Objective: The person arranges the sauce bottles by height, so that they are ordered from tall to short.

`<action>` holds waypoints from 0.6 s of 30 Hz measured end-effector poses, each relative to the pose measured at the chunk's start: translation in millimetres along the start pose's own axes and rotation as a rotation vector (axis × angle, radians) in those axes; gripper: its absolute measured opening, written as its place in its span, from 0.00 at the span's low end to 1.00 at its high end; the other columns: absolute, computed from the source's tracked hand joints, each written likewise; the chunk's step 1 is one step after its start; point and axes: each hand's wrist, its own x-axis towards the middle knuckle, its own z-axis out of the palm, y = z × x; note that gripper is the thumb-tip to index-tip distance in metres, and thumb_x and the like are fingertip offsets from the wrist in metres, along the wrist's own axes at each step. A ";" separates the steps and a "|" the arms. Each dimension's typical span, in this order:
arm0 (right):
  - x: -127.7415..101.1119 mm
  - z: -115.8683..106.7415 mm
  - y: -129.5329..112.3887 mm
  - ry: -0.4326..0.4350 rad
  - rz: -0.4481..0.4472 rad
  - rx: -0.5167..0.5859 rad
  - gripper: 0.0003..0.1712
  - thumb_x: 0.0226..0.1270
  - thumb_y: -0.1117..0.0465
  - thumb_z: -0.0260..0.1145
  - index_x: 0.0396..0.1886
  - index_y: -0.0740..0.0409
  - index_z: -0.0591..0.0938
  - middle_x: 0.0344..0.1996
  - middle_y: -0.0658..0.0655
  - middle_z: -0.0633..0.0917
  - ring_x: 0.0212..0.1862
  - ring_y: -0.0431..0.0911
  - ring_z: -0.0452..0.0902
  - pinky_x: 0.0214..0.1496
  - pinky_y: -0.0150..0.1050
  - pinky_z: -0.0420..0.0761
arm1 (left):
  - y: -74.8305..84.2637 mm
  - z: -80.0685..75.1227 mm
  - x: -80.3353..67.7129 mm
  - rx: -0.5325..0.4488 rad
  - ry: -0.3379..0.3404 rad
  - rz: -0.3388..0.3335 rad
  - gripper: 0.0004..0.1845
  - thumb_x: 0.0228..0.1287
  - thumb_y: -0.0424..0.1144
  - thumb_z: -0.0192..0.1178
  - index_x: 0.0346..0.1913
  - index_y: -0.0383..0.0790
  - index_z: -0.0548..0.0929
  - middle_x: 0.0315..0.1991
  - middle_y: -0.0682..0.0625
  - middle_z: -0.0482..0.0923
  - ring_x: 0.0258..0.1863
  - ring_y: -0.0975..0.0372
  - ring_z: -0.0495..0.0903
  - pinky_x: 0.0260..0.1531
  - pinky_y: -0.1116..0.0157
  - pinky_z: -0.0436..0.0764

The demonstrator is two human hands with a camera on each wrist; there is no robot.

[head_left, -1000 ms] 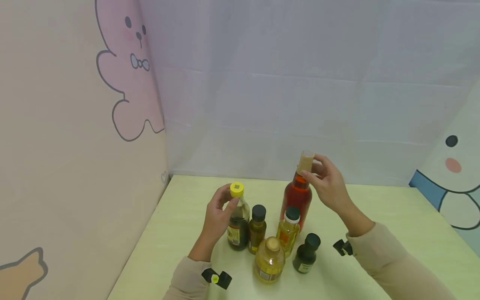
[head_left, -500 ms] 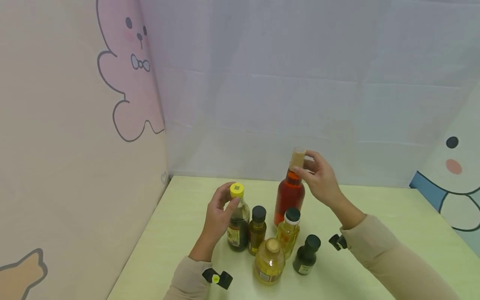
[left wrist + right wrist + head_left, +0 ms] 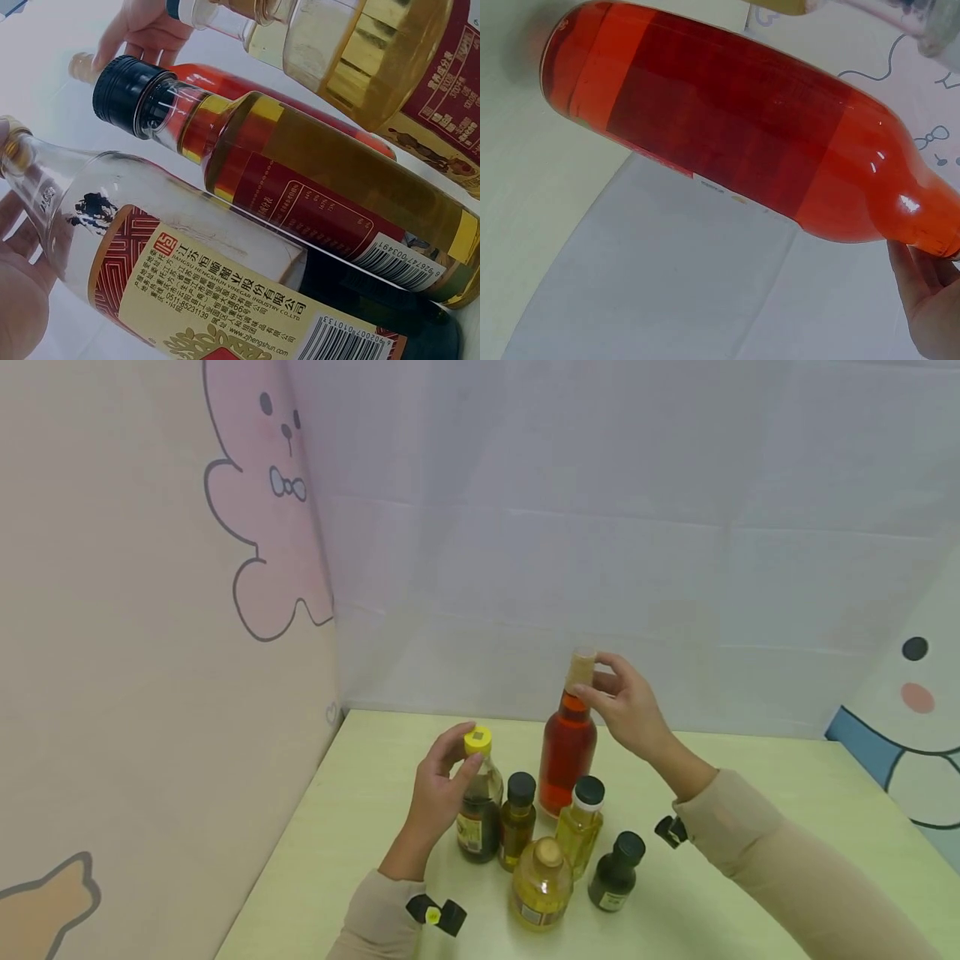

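My left hand (image 3: 437, 789) pinches the yellow cap of a dark vinegar bottle (image 3: 480, 835), which stands upright at the left of the group. In the left wrist view the vinegar bottle (image 3: 217, 292) shows its printed label. My right hand (image 3: 628, 708) grips the tan-wrapped neck of a tall red bottle (image 3: 566, 760) at the back. The right wrist view shows this red bottle (image 3: 735, 112) close up, full of red liquid. Beside the vinegar bottle stands a black-capped bottle of amber liquid (image 3: 517, 827). In front of the red bottle is a green-capped bottle of yellow liquid (image 3: 581, 835).
A round bottle with a gold cap (image 3: 542, 893) stands at the front of the group, and a small dark bottle (image 3: 612, 877) to its right. Behind the pale table (image 3: 750, 827) hangs a white cloth (image 3: 525, 568). A cartoon-printed wall (image 3: 150, 652) rises at the left.
My right hand has carried the red bottle to the left, nearer the black-capped bottle, and it stands more upright. The left hand stays on the yellow cap. The head view has shifted slightly.
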 end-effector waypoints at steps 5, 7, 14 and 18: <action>6.2 3.8 0.8 -0.009 -0.009 0.020 0.26 0.60 0.63 0.63 0.57 0.63 0.66 0.46 0.66 0.78 0.48 0.53 0.76 0.51 0.47 0.72 | -0.5 0.3 0.7 -0.006 -0.003 0.037 0.19 0.58 0.20 0.52 0.54 0.27 0.68 0.41 0.39 0.73 0.40 0.58 0.75 0.38 0.60 0.75; 9.1 5.5 1.1 -0.012 -0.015 0.047 0.26 0.60 0.64 0.63 0.56 0.64 0.67 0.46 0.66 0.78 0.48 0.53 0.76 0.51 0.46 0.72 | -0.8 0.6 1.1 -0.010 -0.001 0.041 0.19 0.58 0.20 0.52 0.54 0.26 0.68 0.41 0.39 0.73 0.40 0.58 0.75 0.39 0.59 0.76; 18.6 10.3 -1.7 -0.032 0.002 0.086 0.27 0.60 0.62 0.64 0.57 0.63 0.67 0.46 0.66 0.78 0.48 0.52 0.76 0.52 0.46 0.72 | 0.1 3.2 2.6 -0.023 0.016 0.017 0.19 0.58 0.21 0.52 0.53 0.26 0.68 0.39 0.38 0.75 0.37 0.59 0.75 0.38 0.61 0.75; 23.6 11.8 -1.7 -0.036 0.020 0.073 0.27 0.60 0.60 0.64 0.58 0.62 0.67 0.47 0.66 0.78 0.48 0.52 0.75 0.53 0.48 0.70 | 0.9 5.1 3.8 -0.042 0.018 -0.009 0.18 0.58 0.21 0.53 0.53 0.25 0.68 0.39 0.38 0.75 0.37 0.58 0.76 0.38 0.62 0.75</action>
